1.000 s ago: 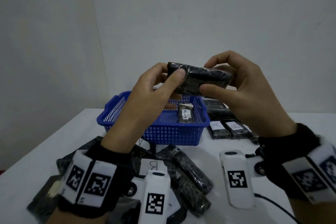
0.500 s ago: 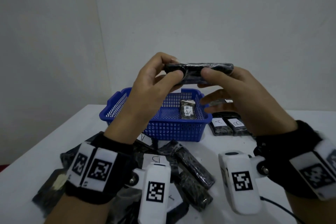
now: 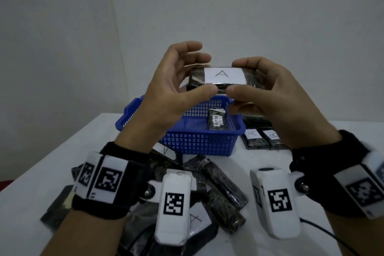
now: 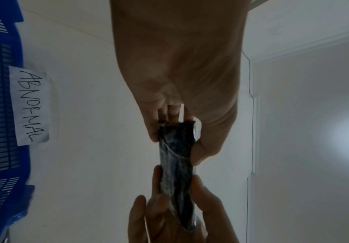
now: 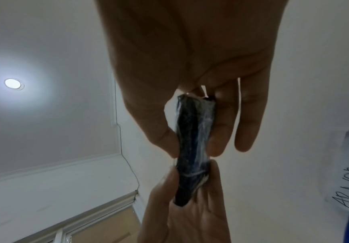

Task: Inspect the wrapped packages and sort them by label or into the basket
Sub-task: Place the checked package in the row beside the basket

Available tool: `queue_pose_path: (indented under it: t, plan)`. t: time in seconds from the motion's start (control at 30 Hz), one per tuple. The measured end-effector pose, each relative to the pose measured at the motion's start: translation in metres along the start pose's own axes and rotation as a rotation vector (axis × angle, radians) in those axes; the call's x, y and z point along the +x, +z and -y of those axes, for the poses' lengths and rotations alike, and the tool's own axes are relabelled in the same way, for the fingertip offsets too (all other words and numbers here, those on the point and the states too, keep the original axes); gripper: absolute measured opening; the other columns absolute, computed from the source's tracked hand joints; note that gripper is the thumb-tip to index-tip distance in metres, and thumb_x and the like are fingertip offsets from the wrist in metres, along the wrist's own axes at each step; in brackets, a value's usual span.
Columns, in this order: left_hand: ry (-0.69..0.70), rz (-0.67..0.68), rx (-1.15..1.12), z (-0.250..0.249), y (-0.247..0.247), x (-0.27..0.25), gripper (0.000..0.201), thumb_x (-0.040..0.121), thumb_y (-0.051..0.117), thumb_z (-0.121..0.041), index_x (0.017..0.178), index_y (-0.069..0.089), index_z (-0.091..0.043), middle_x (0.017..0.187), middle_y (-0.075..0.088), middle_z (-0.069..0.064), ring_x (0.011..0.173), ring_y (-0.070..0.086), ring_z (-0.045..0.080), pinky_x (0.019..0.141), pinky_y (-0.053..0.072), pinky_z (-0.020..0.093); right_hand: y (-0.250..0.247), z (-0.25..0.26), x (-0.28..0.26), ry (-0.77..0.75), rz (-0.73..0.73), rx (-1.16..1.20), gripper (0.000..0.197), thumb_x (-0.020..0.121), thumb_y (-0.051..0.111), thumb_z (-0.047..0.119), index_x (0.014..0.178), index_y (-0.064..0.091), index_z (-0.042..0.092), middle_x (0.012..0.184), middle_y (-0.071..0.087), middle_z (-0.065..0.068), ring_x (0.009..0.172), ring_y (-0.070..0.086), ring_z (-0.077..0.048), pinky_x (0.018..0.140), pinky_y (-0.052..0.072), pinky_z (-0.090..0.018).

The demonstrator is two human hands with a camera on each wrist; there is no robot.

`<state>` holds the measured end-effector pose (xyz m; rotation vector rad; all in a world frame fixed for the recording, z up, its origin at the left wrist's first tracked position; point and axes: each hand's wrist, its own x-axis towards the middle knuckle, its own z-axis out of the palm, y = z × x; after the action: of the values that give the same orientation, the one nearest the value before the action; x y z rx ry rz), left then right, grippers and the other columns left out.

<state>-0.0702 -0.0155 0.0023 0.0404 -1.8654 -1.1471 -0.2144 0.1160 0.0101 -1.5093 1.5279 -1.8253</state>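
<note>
Both hands hold one dark wrapped package (image 3: 224,78) up above the blue basket (image 3: 197,141); its white label with the letter A faces me. My left hand (image 3: 172,89) pinches its left end between thumb and fingers, and my right hand (image 3: 268,89) pinches the right end. The left wrist view shows the package (image 4: 176,164) edge-on between both hands, as does the right wrist view, where the package (image 5: 192,143) looks thin and dark. One labelled package (image 3: 217,122) lies inside the basket.
A heap of dark wrapped packages (image 3: 218,189) lies on the white table (image 3: 52,162) near me, some labelled A. Two packages labelled A (image 3: 254,138) and B (image 3: 274,138) sit right of the basket. The basket's wall bears an ABNORMAL tag (image 4: 30,105).
The hands have turned the package over and raised it a little, so its white A label now faces me; before, only dark wrap showed.
</note>
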Motion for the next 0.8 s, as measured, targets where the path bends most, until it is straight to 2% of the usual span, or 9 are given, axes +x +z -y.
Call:
queue_pose_path:
  t: [0.1,0.17,0.23,0.3,0.4,0.5,0.67,0.73,0.8]
  plan:
    - [-0.101,0.023,-0.067,-0.002,0.007,0.001,0.049,0.089,0.064,-0.023,0.135,0.046,-0.017,0.13,0.06,0.005,0.116,0.064,0.019,0.094,0.056,0.034,-0.007,-0.003,0.001,-0.134,0.026,-0.015,0.062,0.079,0.079,-0.004,0.132,0.051,0.013,0.123,0.062,-0.013,0.098,0.072,-0.027,0.078,0.061,-0.032]
    - [-0.151,0.011,-0.112,-0.002,0.01,0.001,0.035,0.098,0.058,-0.017,0.131,0.05,-0.012,0.121,0.066,0.005,0.106,0.069,0.018,0.086,0.058,0.032,-0.009,-0.004,0.001,-0.185,0.061,-0.05,0.064,0.079,0.076,0.005,0.135,0.048,0.016,0.122,0.06,-0.006,0.104,0.07,-0.02,0.081,0.059,-0.029]
    - [-0.152,-0.018,-0.112,-0.002,0.01,0.001,0.027,0.099,0.056,-0.011,0.126,0.054,-0.01,0.11,0.07,0.005,0.097,0.072,0.02,0.08,0.059,0.032,-0.007,-0.004,0.0,-0.185,0.079,-0.074,0.053,0.088,0.073,0.013,0.134,0.05,0.02,0.12,0.06,0.0,0.102,0.07,-0.017,0.077,0.059,-0.027]
    - [-0.133,-0.023,-0.094,-0.003,0.009,0.001,0.025,0.096,0.059,-0.007,0.12,0.056,-0.011,0.102,0.071,0.005,0.091,0.073,0.02,0.076,0.059,0.03,-0.005,-0.006,0.002,-0.189,0.059,-0.08,0.039,0.094,0.068,0.008,0.129,0.054,0.02,0.118,0.062,0.0,0.1,0.07,-0.017,0.075,0.06,-0.029]
    - [-0.101,-0.014,-0.064,-0.003,0.009,0.0,0.023,0.094,0.063,-0.003,0.114,0.056,-0.011,0.092,0.071,0.0,0.084,0.072,0.016,0.072,0.058,0.026,-0.004,-0.009,0.004,-0.227,0.018,-0.112,0.032,0.093,0.066,0.002,0.117,0.058,0.021,0.11,0.063,-0.004,0.096,0.069,-0.02,0.071,0.06,-0.031]
    - [-0.128,0.002,-0.064,-0.003,0.006,0.0,0.024,0.094,0.062,-0.007,0.118,0.056,-0.009,0.094,0.073,0.001,0.084,0.073,0.018,0.07,0.058,0.028,-0.003,-0.012,0.003,-0.182,-0.007,-0.098,0.031,0.093,0.069,0.004,0.116,0.054,0.02,0.112,0.063,-0.006,0.091,0.072,-0.022,0.068,0.061,-0.03]
    - [-0.164,0.075,-0.153,-0.006,-0.003,-0.001,0.026,0.1,0.051,-0.01,0.124,0.06,-0.014,0.112,0.072,0.009,0.098,0.072,0.024,0.078,0.059,0.032,-0.008,-0.018,0.005,-0.055,-0.169,-0.203,0.046,0.085,0.078,0.025,0.122,0.052,0.019,0.114,0.069,0.001,0.08,0.076,-0.02,0.072,0.064,-0.037]
    - [-0.119,0.068,-0.118,-0.004,-0.001,-0.001,0.03,0.095,0.058,-0.008,0.124,0.061,-0.016,0.116,0.07,0.01,0.1,0.072,0.025,0.08,0.06,0.035,-0.01,-0.021,0.007,-0.046,-0.147,-0.203,0.054,0.083,0.08,0.028,0.129,0.052,0.019,0.119,0.07,0.0,0.089,0.075,-0.013,0.076,0.062,-0.031]
    - [-0.094,0.058,-0.099,-0.002,0.002,-0.001,0.03,0.092,0.062,-0.007,0.12,0.062,-0.018,0.117,0.067,0.009,0.098,0.073,0.023,0.078,0.06,0.033,-0.011,-0.025,0.008,-0.013,-0.034,-0.22,0.082,0.075,0.084,0.043,0.144,0.044,0.024,0.137,0.062,0.003,0.111,0.069,-0.011,0.093,0.058,-0.036]
